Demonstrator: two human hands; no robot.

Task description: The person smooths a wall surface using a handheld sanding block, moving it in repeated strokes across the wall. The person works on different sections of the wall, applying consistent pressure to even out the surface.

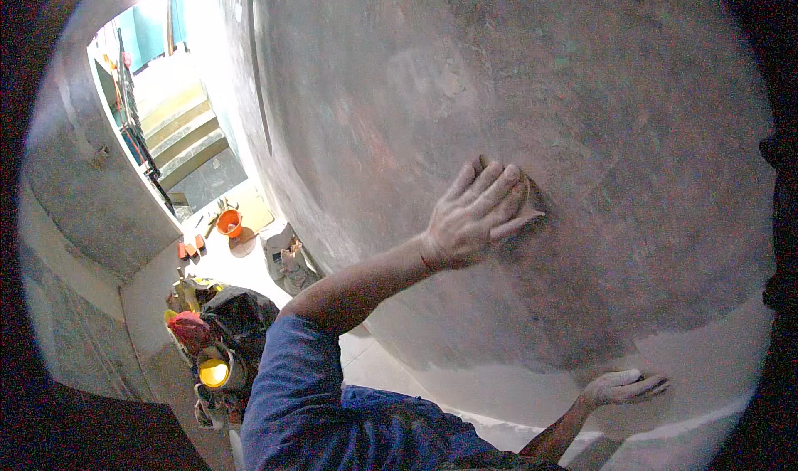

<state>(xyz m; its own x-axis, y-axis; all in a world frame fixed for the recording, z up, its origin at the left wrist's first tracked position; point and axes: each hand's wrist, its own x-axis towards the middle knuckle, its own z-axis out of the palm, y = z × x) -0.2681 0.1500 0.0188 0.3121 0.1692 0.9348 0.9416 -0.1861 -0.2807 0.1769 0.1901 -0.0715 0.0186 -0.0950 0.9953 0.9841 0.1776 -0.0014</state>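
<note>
The broad grey plaster wall (pixel 399 80) has a mottled, chalky surface with cloudy patches and faint scuffs; a smoother, paler band runs along its lower part. Against the wall, near the middle of the view, lies a thin brownish-grey sheet (pixel 532 198) with a bent edge, mostly hidden under the left hand (pixel 478 217). That hand is dusted pale, its four fingers nearly straight, set slightly apart and pressing the sheet to the plaster, with the thumb along the sheet's near side. A thin red cord (pixel 426 262) circles the wrist. The right hand (pixel 625 387), also whitened with dust, is low by the pale band, its fingers extended, loosely together and gently bent, with nothing seen in them; whether it touches the wall, I cannot tell. One blue fabric sleeve (pixel 291 363) covers the left upper arm.

To the left, on the floor, stand one round orange bucket (pixel 229 222) and, just beside it, three small red-orange blocks (pixel 190 248) in a row. Nearer are one crumpled black plastic bag (pixel 239 313), one red bundle (pixel 189 330) and one round container with a bright yellow inside (pixel 214 373). Beyond a bright opening rise at least three pale steps (pixel 181 130).
</note>
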